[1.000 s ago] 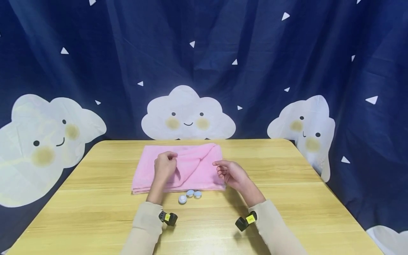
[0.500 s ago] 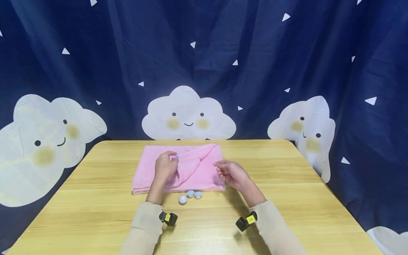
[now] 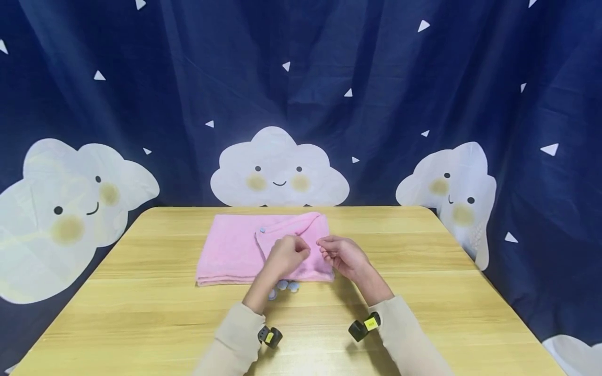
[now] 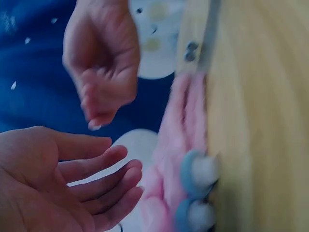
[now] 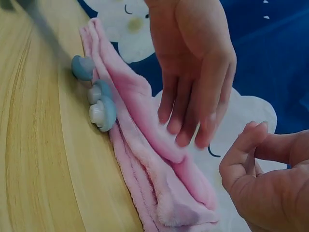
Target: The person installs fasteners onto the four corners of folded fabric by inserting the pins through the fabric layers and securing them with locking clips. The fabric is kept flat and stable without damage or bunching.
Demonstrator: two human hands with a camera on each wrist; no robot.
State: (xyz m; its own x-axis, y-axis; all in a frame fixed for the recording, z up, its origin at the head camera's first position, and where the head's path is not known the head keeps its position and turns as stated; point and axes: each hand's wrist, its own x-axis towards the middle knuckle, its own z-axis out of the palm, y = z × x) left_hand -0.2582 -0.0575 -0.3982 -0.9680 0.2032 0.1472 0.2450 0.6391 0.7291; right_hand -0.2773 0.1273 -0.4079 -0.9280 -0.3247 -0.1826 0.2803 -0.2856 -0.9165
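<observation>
A folded pink plush blanket [image 3: 230,245] lies on the table, one corner turned back over it. A small round blue piece [image 3: 262,230] sits on that turned-back corner. My left hand [image 3: 286,256] is over the blanket, fingers loosely extended, palm visible in the left wrist view; I see nothing in it. Facing it, my right hand [image 3: 345,257] is at the blanket's right edge, fingers loosely curled, thumb near the index finger, no object showing between them. Three mushroom-shaped pieces [image 5: 102,115] with blue caps and white stems lie at the blanket's front edge, partly behind my left forearm in the head view.
The light wooden table [image 3: 155,324] extends around the blanket on all sides. Behind it hangs a dark blue curtain [image 3: 301,104] with white clouds and triangles. A black camera [image 3: 270,337] is strapped on my left wrist, another camera [image 3: 364,327] on my right.
My left hand has let go of the blanket's turned-back corner and moved right, toward my right hand. The blue piece on the corner is now uncovered. My right hand has stayed nearly still.
</observation>
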